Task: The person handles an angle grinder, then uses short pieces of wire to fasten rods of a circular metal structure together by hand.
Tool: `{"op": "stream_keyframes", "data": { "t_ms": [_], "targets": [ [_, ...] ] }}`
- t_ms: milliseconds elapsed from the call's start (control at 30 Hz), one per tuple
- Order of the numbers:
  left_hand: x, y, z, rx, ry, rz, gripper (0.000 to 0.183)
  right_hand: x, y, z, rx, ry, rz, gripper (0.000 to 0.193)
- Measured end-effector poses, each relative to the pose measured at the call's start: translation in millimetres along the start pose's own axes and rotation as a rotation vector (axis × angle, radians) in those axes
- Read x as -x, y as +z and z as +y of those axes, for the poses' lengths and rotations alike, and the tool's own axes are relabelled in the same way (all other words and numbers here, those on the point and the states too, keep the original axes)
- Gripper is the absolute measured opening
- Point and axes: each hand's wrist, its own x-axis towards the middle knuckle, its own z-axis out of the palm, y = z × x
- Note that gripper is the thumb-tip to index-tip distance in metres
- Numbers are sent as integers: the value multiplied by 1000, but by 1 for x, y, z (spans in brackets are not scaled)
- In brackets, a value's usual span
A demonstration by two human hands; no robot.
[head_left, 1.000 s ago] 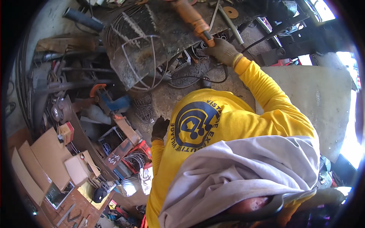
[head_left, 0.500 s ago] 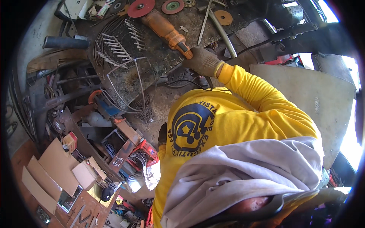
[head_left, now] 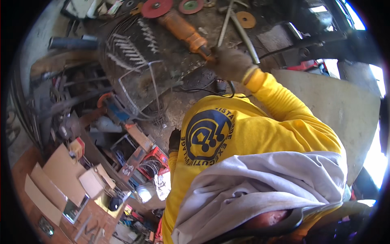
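Note:
An orange angle grinder (head_left: pixel 185 32) lies on the dark worktable (head_left: pixel 178 61), with a red disc (head_left: pixel 156 7) at its far end. My right hand (head_left: pixel 232 64), in a brownish knit glove, is at the grinder's near tail end. Motion smears its fingers, so their grip is unclear. A black cord (head_left: pixel 231 87) runs down below that hand. My left hand (head_left: pixel 174 140), in a dark glove, hangs low beside my yellow shirt, its fingers mostly hidden.
Metal rods (head_left: pixel 239 34) and a tan disc (head_left: pixel 246 19) lie right of the grinder. Rows of short metal pieces (head_left: pixel 126 49) and a bent wire frame (head_left: pixel 154 83) lie left. Cardboard boxes (head_left: pixel 65 175) stand at lower left; a large pale panel (head_left: pixel 333 110) is on the right.
My right hand has shifted right slightly and is now blurred, still by the grinder's tail. The whole view has shifted a little. My left hand stays low at my side.

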Motion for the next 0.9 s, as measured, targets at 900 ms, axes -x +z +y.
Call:
{"op": "stream_keyframes", "data": {
  "t_ms": [900],
  "targets": [
    [134, -184, 174, 197, -195, 83, 17, -75, -37, 42, -13, -368, 412, 38]
  ]
}}
